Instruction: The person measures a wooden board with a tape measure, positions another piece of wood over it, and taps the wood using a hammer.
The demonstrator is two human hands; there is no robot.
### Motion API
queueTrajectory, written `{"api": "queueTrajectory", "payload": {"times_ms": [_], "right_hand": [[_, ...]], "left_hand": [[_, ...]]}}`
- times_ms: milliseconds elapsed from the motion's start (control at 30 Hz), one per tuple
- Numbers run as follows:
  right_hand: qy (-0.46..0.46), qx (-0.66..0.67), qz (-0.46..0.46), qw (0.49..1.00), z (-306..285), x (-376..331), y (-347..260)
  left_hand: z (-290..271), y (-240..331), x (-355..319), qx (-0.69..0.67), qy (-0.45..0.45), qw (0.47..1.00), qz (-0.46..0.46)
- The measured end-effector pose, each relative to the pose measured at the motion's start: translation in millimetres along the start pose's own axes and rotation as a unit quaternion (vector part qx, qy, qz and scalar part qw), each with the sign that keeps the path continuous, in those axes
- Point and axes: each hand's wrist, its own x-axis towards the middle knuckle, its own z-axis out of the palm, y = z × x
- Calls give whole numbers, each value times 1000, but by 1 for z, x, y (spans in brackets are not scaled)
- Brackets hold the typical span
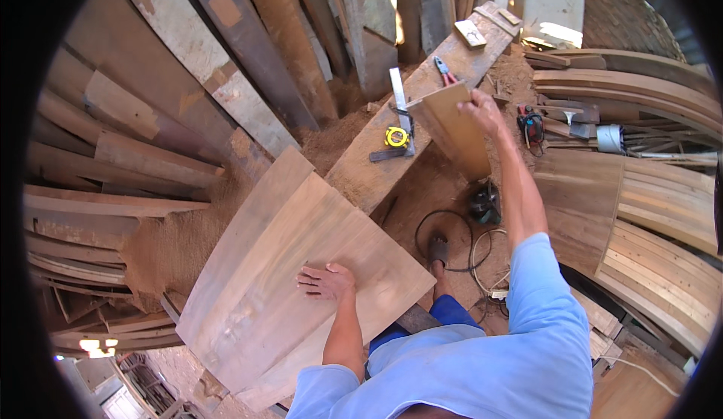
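Note:
My left hand (327,282) lies flat with its fingers stretched on a wide wooden panel (263,268) in front of me. My right hand (482,111) is reached out ahead, its fingers closed on the upper corner of a smaller thin wooden board (458,134). That board stands tilted against the near side of a long wooden workbench (369,174). On the bench top, a yellow tape measure (396,137) rests by a metal try square (401,102) with a dark stock. Pliers (444,71) with red handles lie just beyond the board.
A small box (470,35) sits at the bench's far end. Below the bench is a dark green power tool (484,203) beside a looped cord (422,227). Planks (256,57) lean at the left, sawdust (177,246) heaped among them. Stacked boards (663,246) and tools (532,126) lie right.

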Motion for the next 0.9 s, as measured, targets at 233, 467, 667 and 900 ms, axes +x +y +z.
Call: {"api": "queueTrajectory", "payload": {"times_ms": [233,467,667,900], "right_hand": [[21,-149,-101,984,-29,-115,-95],[51,-285,-126,949,-92,-225,-243],[86,-259,-227,935,-102,-302,-339],[122,-382,-299,866,-68,-374,-435]], "left_hand": [[-6,4,0,-25,-4,1000,10],[-30,10,6,-80,-124,985,92],[-126,77,-40,-449,-200,725,483],[-220,102,-77,-558,-587,384,444]]}}
